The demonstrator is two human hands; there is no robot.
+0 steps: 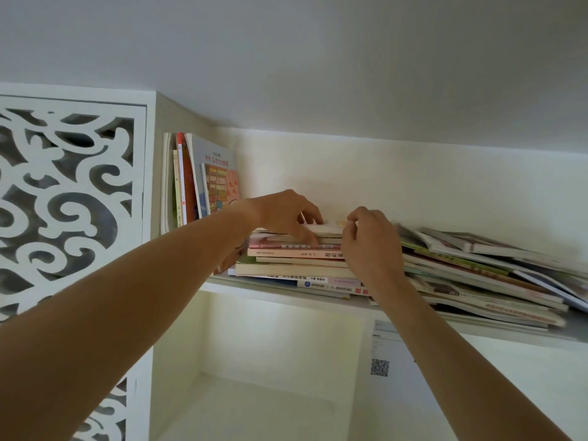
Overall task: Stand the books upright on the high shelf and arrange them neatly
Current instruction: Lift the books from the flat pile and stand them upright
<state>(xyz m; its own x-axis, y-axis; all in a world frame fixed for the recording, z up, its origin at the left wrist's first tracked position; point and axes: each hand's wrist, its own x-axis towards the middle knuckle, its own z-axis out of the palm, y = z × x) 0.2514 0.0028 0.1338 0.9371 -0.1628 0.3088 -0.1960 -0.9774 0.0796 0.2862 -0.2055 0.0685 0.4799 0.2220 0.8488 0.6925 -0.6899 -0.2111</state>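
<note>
On the high white shelf (280, 289), both hands grasp the thin white top book (329, 229) of a flat stack (296, 262): left hand (286, 214) pinching its left part, right hand (370, 243) its right end. Left of them, several thin books (197, 183) stand upright.

Matt white painted board for the high shelf (280, 292), smooth along its front edge. Paper books throughout: glossy printed covers on the upright books (203, 179) at the left end, soft bendy covers and cream page edges in the flat stack (296, 262). Smooth white cut-out fretwork panel (70, 198), matt finish.
</note>
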